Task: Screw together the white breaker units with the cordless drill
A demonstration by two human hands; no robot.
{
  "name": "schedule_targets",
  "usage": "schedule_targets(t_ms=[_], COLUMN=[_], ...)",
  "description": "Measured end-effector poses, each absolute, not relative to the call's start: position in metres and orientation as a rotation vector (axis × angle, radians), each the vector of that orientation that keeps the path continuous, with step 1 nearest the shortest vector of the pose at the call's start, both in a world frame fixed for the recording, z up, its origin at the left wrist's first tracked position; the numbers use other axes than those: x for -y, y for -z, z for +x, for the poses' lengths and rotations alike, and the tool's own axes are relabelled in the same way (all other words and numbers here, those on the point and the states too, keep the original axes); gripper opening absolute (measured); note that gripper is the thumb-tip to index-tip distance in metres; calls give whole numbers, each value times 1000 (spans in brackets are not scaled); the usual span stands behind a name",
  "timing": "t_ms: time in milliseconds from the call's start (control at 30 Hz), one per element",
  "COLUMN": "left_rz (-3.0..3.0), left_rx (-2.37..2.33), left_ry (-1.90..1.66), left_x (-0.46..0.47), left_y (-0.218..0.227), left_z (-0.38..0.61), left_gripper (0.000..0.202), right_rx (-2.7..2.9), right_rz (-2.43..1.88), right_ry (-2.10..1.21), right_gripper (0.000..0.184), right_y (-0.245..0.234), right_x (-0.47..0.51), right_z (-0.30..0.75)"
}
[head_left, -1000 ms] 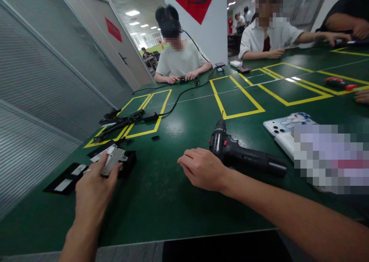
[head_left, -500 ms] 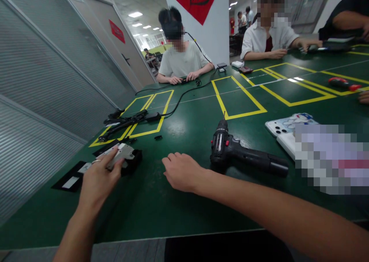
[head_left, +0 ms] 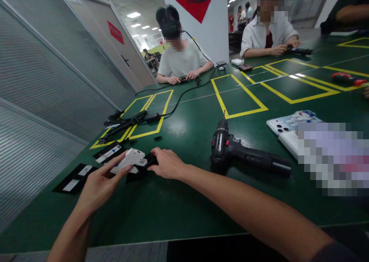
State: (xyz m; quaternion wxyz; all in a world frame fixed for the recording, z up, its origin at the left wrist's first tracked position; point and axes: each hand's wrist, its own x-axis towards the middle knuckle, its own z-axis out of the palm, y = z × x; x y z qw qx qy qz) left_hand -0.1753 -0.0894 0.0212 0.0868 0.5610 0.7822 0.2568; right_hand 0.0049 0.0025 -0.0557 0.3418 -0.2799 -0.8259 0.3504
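Right hand has moved leftward, fingers pinching black part; left hand grips white block between fingers.

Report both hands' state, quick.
Left hand: closed, holding the white part between thumb and fingers.
Right hand: closed, pinching the end of the black part beside it.

The casing is looking white, perhaps pale grey; its neighbouring part is showing black, the drill black with red buttons, the table green with yellow tape.
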Motion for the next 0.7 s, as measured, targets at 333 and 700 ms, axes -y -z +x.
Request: schedule_targets(t_ms=[333, 700], left_rz=[1647, 1497], left_rx=[-2231, -2287], left_ry=[-874, -949], left_x=[76, 68], left_y=[10, 0], left_z=[-177, -139], left_gripper=[61, 50], right_rx=[1463, 1008], right_rz=[-847, -872], right_ry=[-1303, -1519], right_gripper=[44, 36], right_y=[65, 61], right_x=[2, 6], right_z=[-21, -22])
